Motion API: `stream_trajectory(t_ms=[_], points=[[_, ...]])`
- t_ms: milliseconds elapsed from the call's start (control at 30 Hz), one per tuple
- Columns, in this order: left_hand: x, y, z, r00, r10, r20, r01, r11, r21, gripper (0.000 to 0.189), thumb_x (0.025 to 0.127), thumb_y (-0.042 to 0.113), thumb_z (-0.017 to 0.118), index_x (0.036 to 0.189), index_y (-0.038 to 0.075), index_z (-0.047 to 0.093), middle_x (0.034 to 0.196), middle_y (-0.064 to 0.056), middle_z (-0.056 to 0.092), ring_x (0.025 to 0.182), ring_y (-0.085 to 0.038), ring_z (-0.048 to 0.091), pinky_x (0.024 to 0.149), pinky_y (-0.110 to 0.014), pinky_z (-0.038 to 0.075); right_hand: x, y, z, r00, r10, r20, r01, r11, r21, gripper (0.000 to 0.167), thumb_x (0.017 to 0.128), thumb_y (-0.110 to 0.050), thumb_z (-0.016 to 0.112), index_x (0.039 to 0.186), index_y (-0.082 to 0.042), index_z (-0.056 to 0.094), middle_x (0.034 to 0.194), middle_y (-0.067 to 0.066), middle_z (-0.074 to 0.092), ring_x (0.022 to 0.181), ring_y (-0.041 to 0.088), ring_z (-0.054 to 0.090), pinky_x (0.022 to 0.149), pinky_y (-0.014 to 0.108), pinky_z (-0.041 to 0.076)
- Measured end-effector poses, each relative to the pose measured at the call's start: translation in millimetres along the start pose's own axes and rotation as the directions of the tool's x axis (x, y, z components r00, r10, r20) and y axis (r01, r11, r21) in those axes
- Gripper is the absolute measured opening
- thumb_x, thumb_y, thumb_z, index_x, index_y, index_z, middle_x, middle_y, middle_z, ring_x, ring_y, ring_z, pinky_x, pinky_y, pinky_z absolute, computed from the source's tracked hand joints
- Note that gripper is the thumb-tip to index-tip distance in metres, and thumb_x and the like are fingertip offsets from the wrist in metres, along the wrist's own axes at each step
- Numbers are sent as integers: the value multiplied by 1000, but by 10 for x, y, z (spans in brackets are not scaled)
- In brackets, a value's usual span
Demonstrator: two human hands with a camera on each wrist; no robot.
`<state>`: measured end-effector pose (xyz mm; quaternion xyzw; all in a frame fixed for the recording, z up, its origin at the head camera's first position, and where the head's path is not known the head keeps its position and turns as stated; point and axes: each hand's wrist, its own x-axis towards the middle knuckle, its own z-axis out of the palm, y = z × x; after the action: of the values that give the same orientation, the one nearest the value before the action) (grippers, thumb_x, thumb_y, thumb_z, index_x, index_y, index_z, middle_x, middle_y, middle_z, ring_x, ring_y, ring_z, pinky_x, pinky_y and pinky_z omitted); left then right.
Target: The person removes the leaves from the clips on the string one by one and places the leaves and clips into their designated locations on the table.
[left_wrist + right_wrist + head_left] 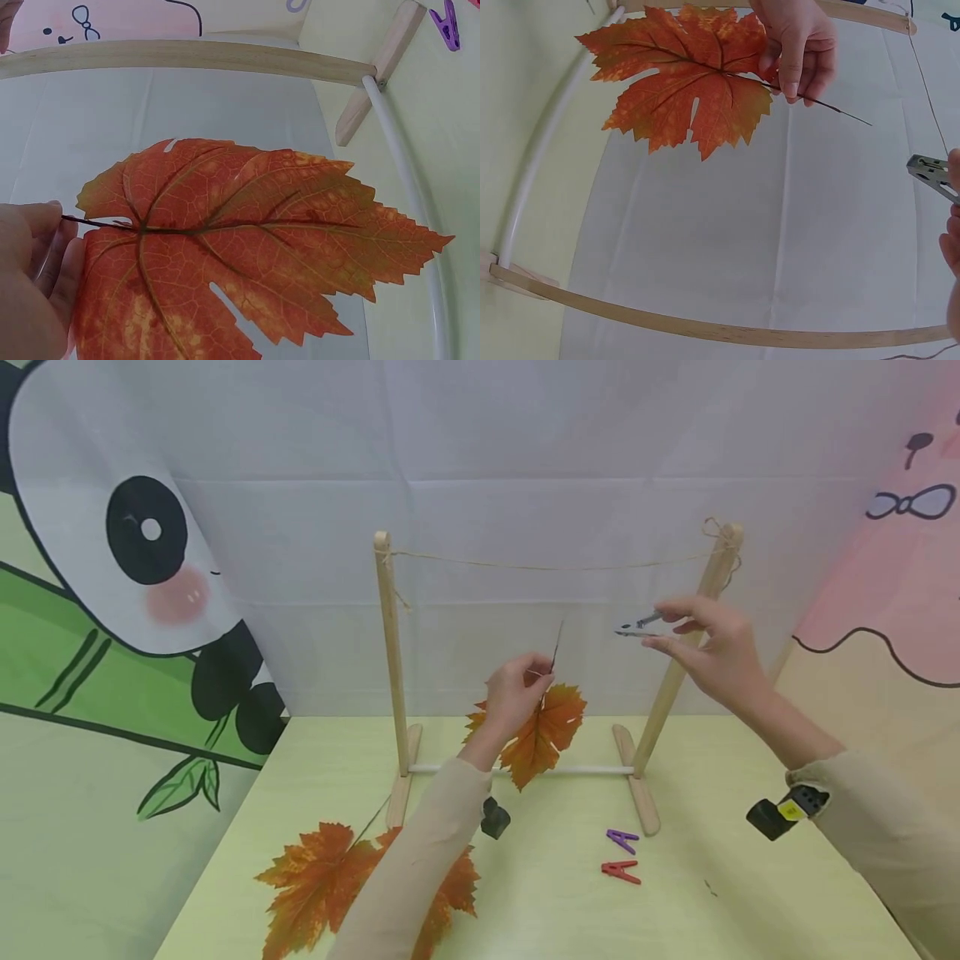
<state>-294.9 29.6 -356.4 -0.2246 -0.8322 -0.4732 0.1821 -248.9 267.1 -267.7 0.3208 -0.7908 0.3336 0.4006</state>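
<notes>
My left hand point(513, 697) pinches the thin dark stem of an orange maple leaf point(546, 735); the stem's free end points up and the blade hangs below the fingers. In the left wrist view the veined leaf point(225, 225) fills the middle, its stem between thumb and fingers. Up and to the right, my right hand point(712, 639) holds a grey clothespin point(637, 625) between thumb and fingers, its tip toward the left. The right wrist view shows this clothespin point(930, 172) at the right edge, apart from the leaf stem. A string point(525, 566) runs above both hands.
The string is tied between two wooden posts point(390, 652) joined low by a white rod point(592, 770). Purple point(622, 840) and red point(621, 872) clothespins lie on the table point(555, 893). More orange leaves point(318, 877) lie front left, partly under my left sleeve. A white cloth point(495, 435) hangs behind.
</notes>
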Motion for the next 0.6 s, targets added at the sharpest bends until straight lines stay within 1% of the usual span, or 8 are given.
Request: stream_trajectory(t_ms=[200,367,533,600], points=[[-121,-146,-73,999,-31,11,30,999,28,12,84,11,64,96,8,66,89,-3,67,77,-14,64,71,-22,50,-120,40,49,1000,5,5,-5,1000,11,40,58,13,77,95,8,64,88,18,65,84,2,54,72,8,44],[-210,-282,-152,998,-63,-9,63,997,49,12,83,10,65,95,9,66,88,-3,67,77,-15,65,70,-25,51,-206,78,118,1000,5,-7,-5,1000,17,42,55,15,78,93,7,65,87,16,66,83,3,55,70,8,43],[-275,-403,-243,997,-75,-23,76,996,55,11,83,11,65,94,9,66,86,-3,67,76,-16,65,68,-27,52,-276,79,176,1000,4,8,-5,999,33,42,55,15,78,94,8,65,87,18,65,83,6,56,71,9,44],[-302,-442,-284,996,-84,-23,85,995,55,11,83,11,65,94,9,66,86,-4,67,75,-17,64,67,-28,52,-307,82,198,1000,4,8,-4,999,43,42,54,16,77,94,8,64,87,19,65,83,4,56,71,10,44]])
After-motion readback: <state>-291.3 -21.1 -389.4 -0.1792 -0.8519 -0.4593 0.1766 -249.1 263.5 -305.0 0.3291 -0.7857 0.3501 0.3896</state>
